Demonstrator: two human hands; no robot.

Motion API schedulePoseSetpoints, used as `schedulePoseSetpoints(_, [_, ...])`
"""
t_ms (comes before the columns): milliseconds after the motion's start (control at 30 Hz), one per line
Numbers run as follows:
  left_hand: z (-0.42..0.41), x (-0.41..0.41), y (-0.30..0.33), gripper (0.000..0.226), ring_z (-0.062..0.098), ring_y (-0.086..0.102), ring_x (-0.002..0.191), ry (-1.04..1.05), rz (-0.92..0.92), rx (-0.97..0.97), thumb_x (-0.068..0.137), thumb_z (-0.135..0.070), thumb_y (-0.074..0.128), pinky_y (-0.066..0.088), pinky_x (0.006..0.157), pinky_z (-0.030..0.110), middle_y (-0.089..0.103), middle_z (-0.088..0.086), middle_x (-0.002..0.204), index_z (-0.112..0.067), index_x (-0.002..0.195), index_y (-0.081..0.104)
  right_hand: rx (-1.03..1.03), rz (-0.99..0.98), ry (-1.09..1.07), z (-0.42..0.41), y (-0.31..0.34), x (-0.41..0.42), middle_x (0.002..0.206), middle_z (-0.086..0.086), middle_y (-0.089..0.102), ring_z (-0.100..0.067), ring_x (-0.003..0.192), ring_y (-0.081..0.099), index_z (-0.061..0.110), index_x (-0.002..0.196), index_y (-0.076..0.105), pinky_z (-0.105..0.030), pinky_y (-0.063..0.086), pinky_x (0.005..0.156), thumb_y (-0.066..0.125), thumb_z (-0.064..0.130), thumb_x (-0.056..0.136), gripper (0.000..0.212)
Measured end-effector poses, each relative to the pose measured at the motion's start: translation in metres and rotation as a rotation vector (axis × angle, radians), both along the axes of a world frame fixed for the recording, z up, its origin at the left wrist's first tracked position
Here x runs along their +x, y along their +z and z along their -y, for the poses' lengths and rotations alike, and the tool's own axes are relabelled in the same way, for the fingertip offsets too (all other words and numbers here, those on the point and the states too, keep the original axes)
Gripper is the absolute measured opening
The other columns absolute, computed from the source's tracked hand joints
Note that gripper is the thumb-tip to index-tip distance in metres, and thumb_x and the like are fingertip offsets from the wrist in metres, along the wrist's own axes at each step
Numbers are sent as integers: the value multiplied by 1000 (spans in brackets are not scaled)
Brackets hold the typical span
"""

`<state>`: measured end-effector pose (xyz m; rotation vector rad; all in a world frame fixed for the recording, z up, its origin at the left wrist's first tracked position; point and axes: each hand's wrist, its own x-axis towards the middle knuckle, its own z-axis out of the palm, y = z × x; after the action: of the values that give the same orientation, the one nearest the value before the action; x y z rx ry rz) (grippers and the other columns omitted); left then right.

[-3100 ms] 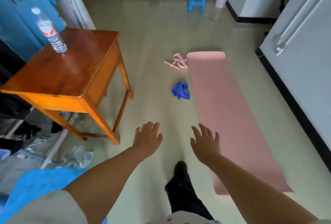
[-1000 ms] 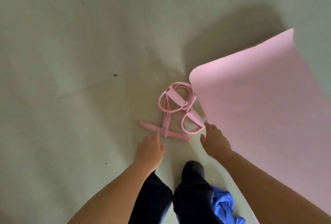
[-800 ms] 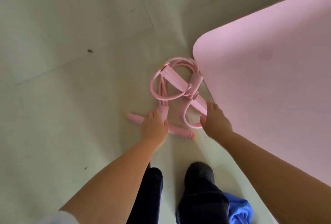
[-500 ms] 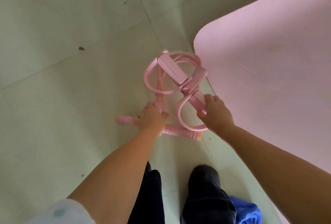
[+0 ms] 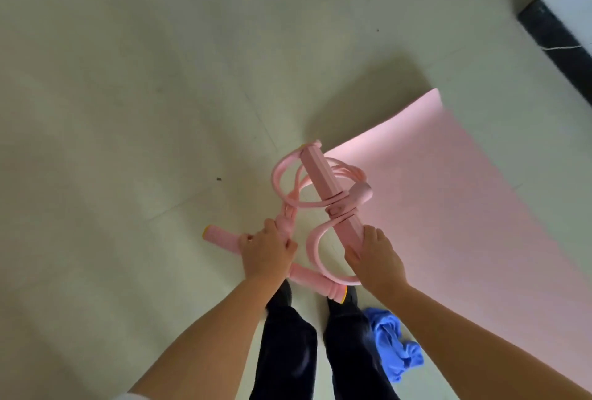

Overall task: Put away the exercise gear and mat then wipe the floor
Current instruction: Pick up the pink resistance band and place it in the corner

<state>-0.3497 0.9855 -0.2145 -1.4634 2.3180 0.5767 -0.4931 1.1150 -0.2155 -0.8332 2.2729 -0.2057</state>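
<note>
Head view: left hand (image 5: 266, 250) grips the pink pull rope's (image 5: 320, 194) bar handle, right hand (image 5: 373, 258) grips its pedal, now lifted off the floor (image 5: 128, 111) at centre frame, beside the mat (image 5: 464, 207).

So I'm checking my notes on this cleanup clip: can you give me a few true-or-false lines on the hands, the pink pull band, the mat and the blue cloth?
1. Both hands grip the pink pull band. True.
2. The left hand holds the blue cloth. False: the cloth lies on the floor by the feet.
3. The pink mat is rolled up. False: it lies flat.
4. The right hand holds the band's flat bar. True.
</note>
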Motion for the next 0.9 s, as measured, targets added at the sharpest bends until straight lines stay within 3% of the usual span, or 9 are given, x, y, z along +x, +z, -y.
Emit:
schedulePoseSetpoints(133, [-12,-3,116,32,17,52,70,-54,-47,-37,89,-42,53,34,92,36,55,-6,77,-13,103,48,-51,-53,-75,-20,112,7,103,-6,47,-26,96,49,7,115,43,-31,36,66,53,26,91,33])
schedulePoseSetpoints(300, [-25,-8,191,33,24,61,90,-164,-99,-66,92,-36,49,30,100,38,66,2,98,-9,111,45,-106,-155,-206,-43,189,21,109,-9,49,-28,101,49,4,115,44,-33,37,69,53,24,90,33])
schedulePoseSetpoints(433, [-38,-9,218,34,24,60,102,-354,-96,-87,94,-35,45,26,108,40,65,3,108,-9,116,43,-97,-193,-392,-71,217,46,117,-8,50,-28,108,48,6,121,44,-35,41,82,52,24,90,37])
schedulePoseSetpoints(600, [-80,-33,241,36,25,60,105,-657,-158,-137,93,-33,43,26,106,39,67,5,109,-8,119,43,-123,-233,-674,-136,241,74,120,-10,50,-30,111,47,5,119,44,-38,42,81,52,24,89,36])
schedulePoseSetpoints(900, [-303,-61,272,36,29,58,108,-1232,-228,-54,94,-33,41,27,104,40,65,9,113,-7,119,40,-49,-358,-1240,-350,271,156,120,-11,51,-33,111,49,5,113,45,-39,42,75,52,28,90,33])
